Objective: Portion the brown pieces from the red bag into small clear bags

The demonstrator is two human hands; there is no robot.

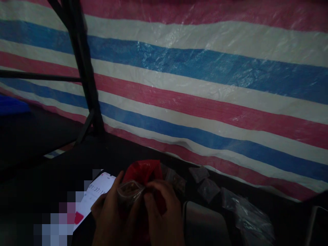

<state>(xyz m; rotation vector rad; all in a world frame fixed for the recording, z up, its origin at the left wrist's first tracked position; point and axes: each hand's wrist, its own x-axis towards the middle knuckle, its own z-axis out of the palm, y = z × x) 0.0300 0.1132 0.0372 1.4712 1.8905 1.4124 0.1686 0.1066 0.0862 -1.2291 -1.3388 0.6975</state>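
Note:
A small clear zip bag (131, 188) with brownish contents is held between my hands, its mouth spread apart. My left hand (112, 208) grips its left side, fingers bent round it. At its right edge, my right hand (164, 208) pinches the plastic between thumb and fingers. Just behind them sits a red plastic bag (143, 169), its lower part hidden by my hands. What exactly fills the small bag is too dark to tell.
A lit phone (98, 193) lies to the left. Right of my hands are a grey metallic object (206, 223), a filled small bag (176, 179), several clear bags (208, 189) and a larger clear bag (251, 218). Behind hangs a striped sheet (205, 112), with a dark metal frame (84, 68).

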